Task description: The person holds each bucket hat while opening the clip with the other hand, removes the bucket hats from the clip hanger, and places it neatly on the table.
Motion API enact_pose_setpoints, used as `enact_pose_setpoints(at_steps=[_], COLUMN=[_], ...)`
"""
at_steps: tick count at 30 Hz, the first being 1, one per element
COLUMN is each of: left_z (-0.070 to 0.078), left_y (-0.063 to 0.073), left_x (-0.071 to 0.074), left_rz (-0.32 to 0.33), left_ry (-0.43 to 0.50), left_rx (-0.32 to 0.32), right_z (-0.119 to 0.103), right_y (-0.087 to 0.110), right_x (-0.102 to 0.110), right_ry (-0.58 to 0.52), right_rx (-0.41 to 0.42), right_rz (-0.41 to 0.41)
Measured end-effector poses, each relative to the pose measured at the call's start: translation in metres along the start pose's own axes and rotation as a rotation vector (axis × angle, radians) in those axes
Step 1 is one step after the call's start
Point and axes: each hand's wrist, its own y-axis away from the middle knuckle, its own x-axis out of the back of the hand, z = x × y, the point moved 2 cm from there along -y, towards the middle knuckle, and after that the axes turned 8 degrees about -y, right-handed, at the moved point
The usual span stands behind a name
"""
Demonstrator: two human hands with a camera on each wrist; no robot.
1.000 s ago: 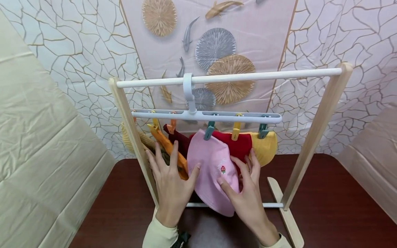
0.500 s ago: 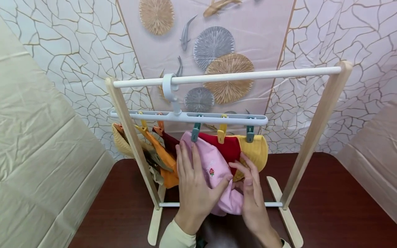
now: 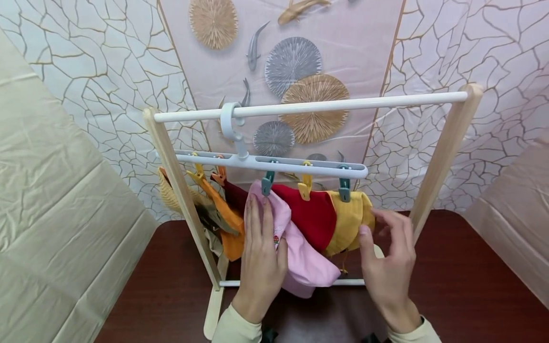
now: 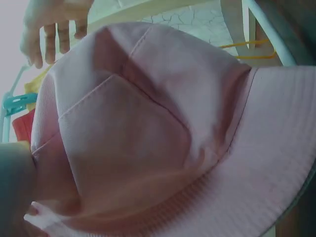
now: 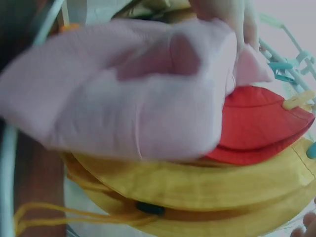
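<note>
Several cloth hats hang from clips on a pale blue clip hanger [image 3: 300, 164]. My left hand [image 3: 261, 252], fingers straight, rests on the pink bucket hat [image 3: 309, 257], pressing it leftward. That hat is crumpled, its strawberry embroidery half covered, and it fills much of the left wrist view. At the outer edge of the yellow hat [image 3: 347, 219] is my right hand [image 3: 390, 252], thumb and fingers spread apart. The red hat [image 3: 310, 214] hangs between pink and yellow. In the right wrist view a yellow cord [image 5: 74, 220] with a dark toggle [image 5: 149, 208] trails from the yellow hat.
A wooden rack with a white top rail [image 3: 343, 105] carries the hanger toward its left side. Its right post [image 3: 446, 152] stands behind my right hand. Orange [image 3: 233, 243] and tan hats crowd the left post [image 3: 180, 200]. Beneath is a dark brown table [image 3: 472, 286].
The hanger has slid left along the rail and turned slightly. My left hand has moved onto the pink hat and pushed it aside; my right hand has left it for the yellow hat's edge.
</note>
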Motion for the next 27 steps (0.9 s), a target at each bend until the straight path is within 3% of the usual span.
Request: enact_pose_setpoints(at_steps=[3, 8, 12, 15, 17, 23, 25, 27], left_z=[-0.006, -0.015, -0.017, -0.013, -0.006, 0.03, 0.046, 0.06], left_y=[0.0, -0.002, -0.004, -0.004, -0.004, -0.01, -0.015, -0.02], left_x=[0.002, 0.007, 0.014, 0.019, 0.024, 0.04, 0.045, 0.049], left_rz=[-0.023, -0.042, -0.046, -0.024, 0.039, 0.345, 0.37, 0.322], left_ry=[0.022, 0.007, 0.007, 0.025, 0.039, 0.19, 0.288, 0.406], left_rx=[-0.017, -0.044, -0.03, -0.016, -0.035, -0.245, -0.286, -0.271], right_z=[0.002, 0.003, 0.003, 0.001, -0.002, -0.013, -0.017, -0.02], right_y=[-0.011, -0.017, -0.012, -0.009, -0.009, -0.009, -0.008, -0.007], right_x=[-0.001, -0.005, -0.006, -0.005, -0.004, -0.002, -0.001, 0.0], right_ry=[0.089, 0.091, 0.066, 0.067, 0.075, 0.12, 0.135, 0.146], right_rx=[-0.014, -0.233, -0.32, -0.298, -0.27, -0.137, -0.101, -0.079], right_rz=[-0.046, -0.268, -0.331, -0.316, -0.304, -0.299, -0.298, -0.297])
